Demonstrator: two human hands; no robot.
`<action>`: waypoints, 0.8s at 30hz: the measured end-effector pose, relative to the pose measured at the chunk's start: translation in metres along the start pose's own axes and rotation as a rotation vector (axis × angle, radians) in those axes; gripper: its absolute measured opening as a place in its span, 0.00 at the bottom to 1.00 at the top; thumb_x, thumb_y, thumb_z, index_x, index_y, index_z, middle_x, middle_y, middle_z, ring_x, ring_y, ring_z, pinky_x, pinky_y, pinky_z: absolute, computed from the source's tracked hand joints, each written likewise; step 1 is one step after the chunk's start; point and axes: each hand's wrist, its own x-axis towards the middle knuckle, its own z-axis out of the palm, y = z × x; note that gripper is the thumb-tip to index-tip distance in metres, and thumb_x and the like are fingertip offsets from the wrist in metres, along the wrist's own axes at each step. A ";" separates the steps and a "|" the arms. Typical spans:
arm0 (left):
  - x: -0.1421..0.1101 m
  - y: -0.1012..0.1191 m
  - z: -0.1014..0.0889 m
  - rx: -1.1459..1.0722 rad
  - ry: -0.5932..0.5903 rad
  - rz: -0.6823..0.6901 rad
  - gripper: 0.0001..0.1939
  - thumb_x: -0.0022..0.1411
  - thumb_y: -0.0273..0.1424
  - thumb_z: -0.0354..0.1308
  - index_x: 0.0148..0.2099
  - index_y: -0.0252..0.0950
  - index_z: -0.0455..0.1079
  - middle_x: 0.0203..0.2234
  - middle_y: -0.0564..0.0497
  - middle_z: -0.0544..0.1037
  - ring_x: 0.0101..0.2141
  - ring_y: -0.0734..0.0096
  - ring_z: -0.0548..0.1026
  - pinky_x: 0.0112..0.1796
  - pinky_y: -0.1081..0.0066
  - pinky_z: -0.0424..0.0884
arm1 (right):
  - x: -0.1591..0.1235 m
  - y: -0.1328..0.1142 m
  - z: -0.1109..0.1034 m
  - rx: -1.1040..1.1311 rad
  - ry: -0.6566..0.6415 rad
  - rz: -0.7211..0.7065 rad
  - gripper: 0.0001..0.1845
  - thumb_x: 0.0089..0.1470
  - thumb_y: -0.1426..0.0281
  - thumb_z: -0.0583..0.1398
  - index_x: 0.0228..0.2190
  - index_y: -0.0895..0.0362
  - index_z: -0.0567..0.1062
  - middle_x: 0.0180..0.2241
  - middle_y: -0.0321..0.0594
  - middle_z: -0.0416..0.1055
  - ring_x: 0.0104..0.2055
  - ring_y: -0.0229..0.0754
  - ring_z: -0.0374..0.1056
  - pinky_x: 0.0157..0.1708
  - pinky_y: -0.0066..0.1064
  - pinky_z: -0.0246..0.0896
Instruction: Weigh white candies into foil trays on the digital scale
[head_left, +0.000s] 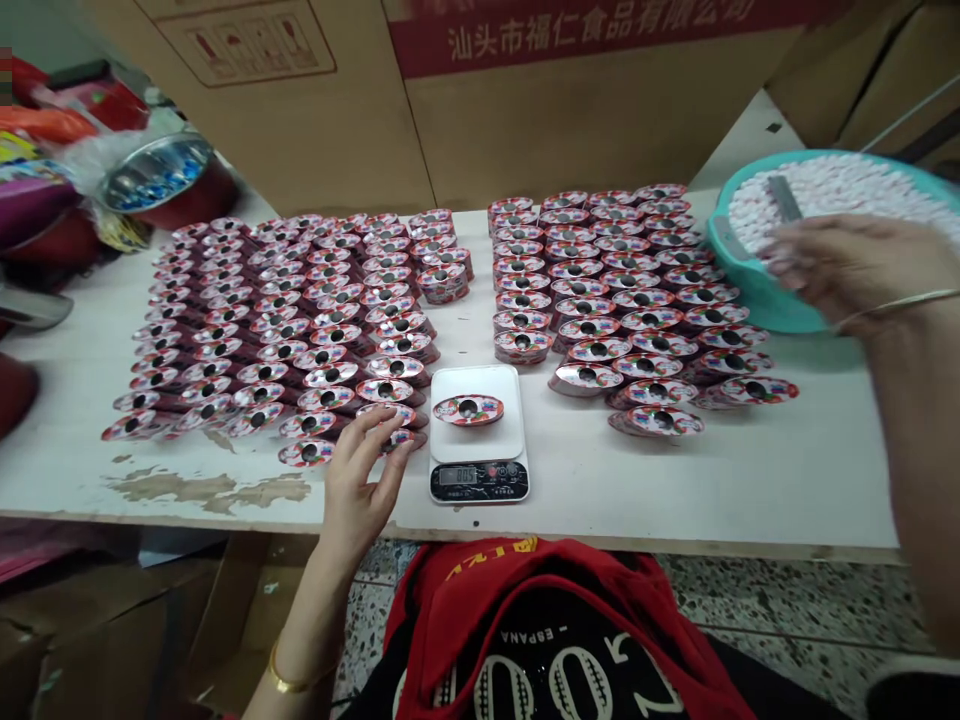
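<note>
My left hand (pixel 367 465) is at the front of the left rows, with thumb and fingers closed about a small oval packet (pixel 401 441). Just right of it, a white kitchen scale (pixel 480 455) carries one red and white oval packet (pixel 470 410) with a dark round hole in its top. The display seems to read 80.5. My right hand (pixel 847 260), blurred, is over the near side of a teal basin (pixel 780 312) of small white pieces (pixel 847 190). Its fingers are pressed together at a flat grey strip (pixel 784 199) that sticks up; the strip's lower end is hidden.
Packets in rows (pixel 285 320) stand left of the scale, more rows (pixel 622 300) to its right. A large carton (pixel 562 130) closes off the back. At left are a metal bowl (pixel 161 205) of blue-wrapped pieces and red containers. The table's front edge (pixel 600 540) runs before me.
</note>
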 end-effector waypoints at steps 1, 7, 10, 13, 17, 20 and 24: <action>0.000 0.001 0.001 -0.007 0.000 0.009 0.15 0.64 0.28 0.57 0.53 0.41 0.69 0.49 0.46 0.74 0.51 0.63 0.72 0.52 0.60 0.69 | -0.023 -0.014 0.019 0.107 -0.115 0.064 0.01 0.54 0.80 0.62 0.30 0.67 0.75 0.27 0.45 0.72 0.24 0.26 0.64 0.27 0.31 0.54; -0.009 0.004 -0.003 -0.046 -0.003 0.021 0.16 0.64 0.28 0.56 0.54 0.41 0.68 0.49 0.46 0.73 0.52 0.63 0.71 0.53 0.59 0.68 | -0.144 -0.064 0.134 0.034 -0.866 -0.329 0.04 0.54 0.77 0.60 0.29 0.61 0.76 0.26 0.36 0.71 0.27 0.31 0.63 0.29 0.26 0.56; -0.022 0.001 -0.006 -0.055 0.003 0.008 0.16 0.64 0.28 0.56 0.54 0.41 0.68 0.49 0.46 0.73 0.52 0.64 0.71 0.53 0.59 0.68 | -0.168 -0.063 0.166 -0.202 -0.975 -0.583 0.07 0.54 0.80 0.58 0.29 0.61 0.76 0.29 0.39 0.71 0.32 0.35 0.63 0.35 0.27 0.56; -0.034 -0.004 -0.007 -0.069 0.012 -0.004 0.15 0.64 0.28 0.56 0.54 0.41 0.68 0.49 0.46 0.74 0.51 0.64 0.71 0.52 0.60 0.68 | -0.176 -0.059 0.178 -0.409 -1.027 -0.652 0.09 0.54 0.80 0.57 0.34 0.64 0.78 0.32 0.44 0.71 0.35 0.38 0.63 0.38 0.28 0.56; -0.042 -0.010 -0.006 -0.083 0.022 -0.024 0.16 0.65 0.29 0.56 0.54 0.41 0.68 0.49 0.47 0.74 0.51 0.64 0.72 0.52 0.61 0.69 | -0.180 -0.059 0.181 -0.505 -1.035 -0.668 0.13 0.56 0.80 0.55 0.40 0.65 0.78 0.38 0.49 0.70 0.38 0.41 0.64 0.41 0.30 0.57; -0.042 -0.012 -0.006 -0.092 0.030 -0.028 0.16 0.64 0.28 0.56 0.54 0.41 0.68 0.48 0.46 0.74 0.51 0.65 0.72 0.51 0.62 0.69 | -0.182 -0.061 0.181 -0.482 -1.018 -0.683 0.12 0.56 0.79 0.55 0.39 0.64 0.77 0.39 0.48 0.69 0.39 0.41 0.64 0.42 0.30 0.57; -0.041 -0.013 -0.004 -0.106 0.035 -0.025 0.15 0.64 0.28 0.56 0.54 0.40 0.68 0.48 0.46 0.74 0.51 0.65 0.72 0.52 0.61 0.69 | -0.175 -0.064 0.178 -0.263 -0.959 -0.577 0.11 0.53 0.80 0.55 0.35 0.62 0.76 0.33 0.43 0.71 0.35 0.37 0.65 0.39 0.29 0.58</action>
